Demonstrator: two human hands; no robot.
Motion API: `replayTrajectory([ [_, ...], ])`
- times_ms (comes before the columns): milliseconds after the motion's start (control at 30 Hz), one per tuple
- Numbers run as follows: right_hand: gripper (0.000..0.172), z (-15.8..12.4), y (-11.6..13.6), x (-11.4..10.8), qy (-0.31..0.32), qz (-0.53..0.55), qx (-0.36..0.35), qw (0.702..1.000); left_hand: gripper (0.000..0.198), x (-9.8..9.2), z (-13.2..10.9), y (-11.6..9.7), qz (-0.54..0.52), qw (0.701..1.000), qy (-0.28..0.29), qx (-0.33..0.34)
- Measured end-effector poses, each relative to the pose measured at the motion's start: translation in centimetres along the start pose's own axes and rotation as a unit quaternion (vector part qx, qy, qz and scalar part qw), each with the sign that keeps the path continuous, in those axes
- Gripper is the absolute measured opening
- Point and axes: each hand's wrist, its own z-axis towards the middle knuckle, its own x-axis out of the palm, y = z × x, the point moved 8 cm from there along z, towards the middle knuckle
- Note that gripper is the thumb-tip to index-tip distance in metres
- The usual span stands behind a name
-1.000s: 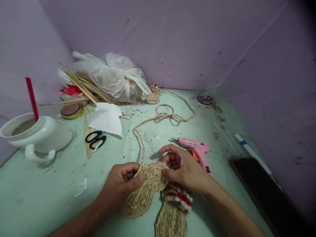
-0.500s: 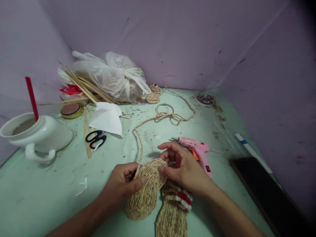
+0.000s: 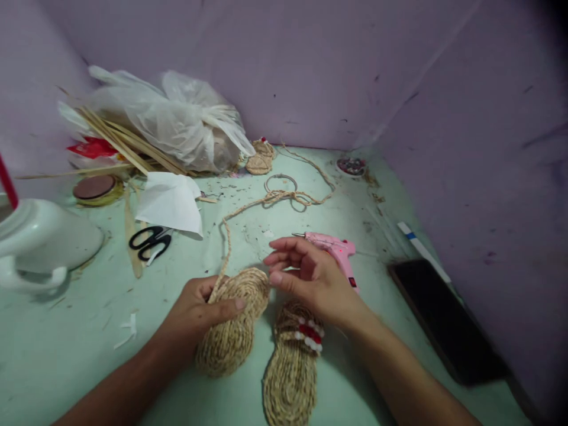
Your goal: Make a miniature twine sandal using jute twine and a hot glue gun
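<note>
My left hand (image 3: 202, 307) grips a woven straw sole (image 3: 233, 322), thumb pressed on top of it, just above the green table. A twisted straw cord (image 3: 231, 236) runs from the sole's top edge away toward the back of the table. My right hand (image 3: 306, 275) hovers at the sole's upper right edge with fingers loosely curled and apart, holding nothing. Below it lies a finished straw sandal (image 3: 290, 370) with a strap of red and white beads (image 3: 309, 336).
A pink glue gun (image 3: 332, 248) lies just behind my right hand. Black scissors (image 3: 148, 241), white paper (image 3: 171, 201), a plastic bag (image 3: 168, 124), sticks and a white cup (image 3: 42, 242) sit at left. A dark flat slab (image 3: 437, 319) lies at right.
My right hand has let go of the sole's edge and lifted slightly, fingers spread. The sole has turned more upright in my left hand. The camera has shifted right and down.
</note>
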Motion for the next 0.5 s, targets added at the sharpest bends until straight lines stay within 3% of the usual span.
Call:
replayTrajectory([
  [100, 0.034, -3.1, 2.1, -3.1, -0.085, -0.117, -0.059, 0.988, 0.03, -0.5, -0.3, 0.2, -0.001, 0.999, -0.046, -0.028],
  [200, 0.047, -7.1, 2.4, -4.3, -0.127, -0.331, -0.114, 0.928, 0.027, -0.6, -0.5, 0.2, 0.01, 0.997, -0.076, -0.031],
  [300, 0.056, -9.4, 0.4, -3.1, -0.078, -0.418, -0.162, 0.89, 0.026, -0.6, -0.6, 0.1, 0.015, 0.995, -0.092, -0.031],
  [400, 0.045, -10.0, -1.3, -1.6, -0.043, -0.412, -0.221, 0.883, 0.028, -0.8, -0.6, 0.2, 0.005, 0.993, -0.11, -0.032],
  [500, 0.043, -10.3, -1.4, -0.4, -0.038, -0.42, -0.303, 0.855, 0.029, -1.0, -0.7, 0.1, -0.013, 0.992, -0.124, -0.024],
])
